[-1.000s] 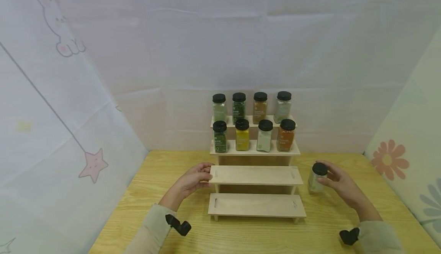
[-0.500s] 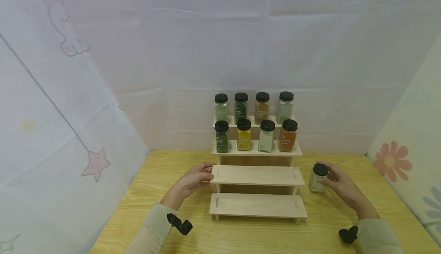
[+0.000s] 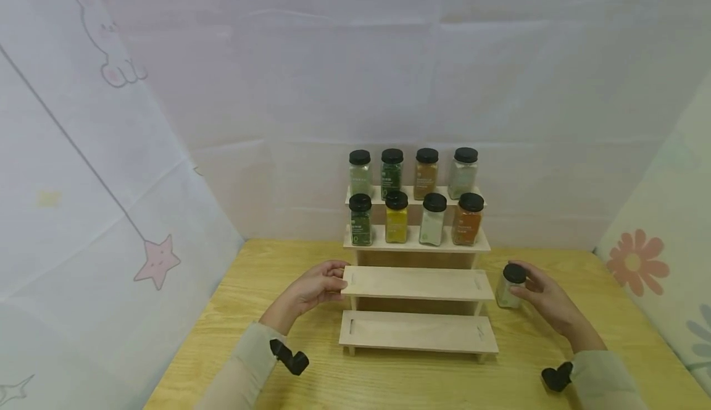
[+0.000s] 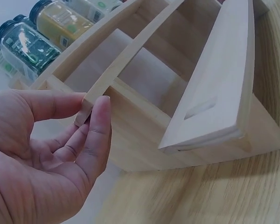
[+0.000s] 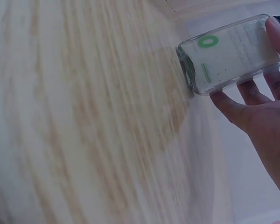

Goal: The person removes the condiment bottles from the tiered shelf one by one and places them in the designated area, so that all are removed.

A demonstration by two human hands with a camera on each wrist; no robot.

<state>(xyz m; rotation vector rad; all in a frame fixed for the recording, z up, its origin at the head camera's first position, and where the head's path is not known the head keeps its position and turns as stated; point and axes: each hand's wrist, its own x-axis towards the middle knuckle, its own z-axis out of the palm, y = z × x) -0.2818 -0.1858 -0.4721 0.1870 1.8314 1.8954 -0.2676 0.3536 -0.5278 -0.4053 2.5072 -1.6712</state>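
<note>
A four-tier wooden spice rack (image 3: pixel 418 334) stands on the table. My left hand (image 3: pixel 312 291) pinches the left end of its second-lowest shelf (image 3: pixel 416 282); in the left wrist view, thumb and fingers close round that shelf's end (image 4: pixel 113 70). To the right of the rack, my right hand (image 3: pixel 547 302) grips a square glass spice jar (image 3: pixel 507 294) with a black lid and pale contents. The right wrist view shows the same jar (image 5: pixel 231 53) upright with its base at the wood surface, thumb on one side and fingers on the other.
Several black-lidded spice jars fill the two upper shelves, among them a yellow jar (image 3: pixel 396 221) and an orange-red jar (image 3: pixel 468 223). Behind the wooden table (image 3: pixel 389 382) hangs a pale cloth backdrop (image 3: pixel 311 89), with printed side cloths at left and right.
The head view has shifted a little, so the rack sits slightly further right in it. Both hands keep their holds, and the jar stays beside the rack.
</note>
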